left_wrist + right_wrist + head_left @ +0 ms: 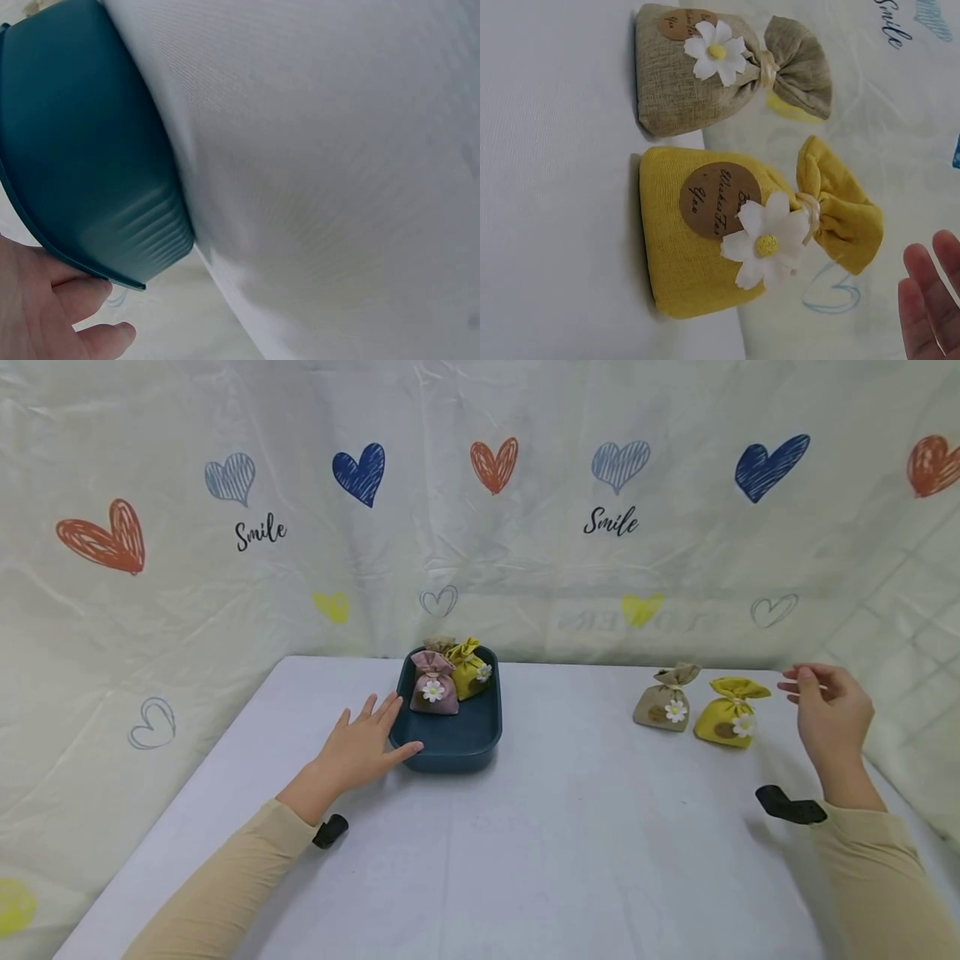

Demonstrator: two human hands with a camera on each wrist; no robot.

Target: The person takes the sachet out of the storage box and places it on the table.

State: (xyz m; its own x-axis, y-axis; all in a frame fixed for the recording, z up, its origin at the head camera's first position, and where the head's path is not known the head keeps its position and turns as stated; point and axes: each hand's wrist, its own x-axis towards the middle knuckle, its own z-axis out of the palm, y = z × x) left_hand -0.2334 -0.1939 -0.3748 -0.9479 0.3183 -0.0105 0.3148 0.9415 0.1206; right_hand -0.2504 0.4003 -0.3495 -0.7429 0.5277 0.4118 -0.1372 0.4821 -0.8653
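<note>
My left hand [360, 747] has its fingers spread at the left rim of a dark teal plastic bin [450, 762]. In the left wrist view its fingertips lie right at the rim. Inside the bin's far half sit a pink cloth sachet [424, 700], a yellow sachet [469, 677] and a beige one [439, 644] partly hidden behind them. Over on the right, my right hand [834, 714] is raised with relaxed fingers, holding nothing. Just left of it stands another yellow sachet [720, 720] with a white flower and round brown label. A beige sachet [652, 703] stands beside that.
A white-covered table [570, 827] carries everything. Behind it hangs a pale curtain [525, 543] printed with hearts and "Smile". Black wrist straps [791, 807] show at both sleeves.
</note>
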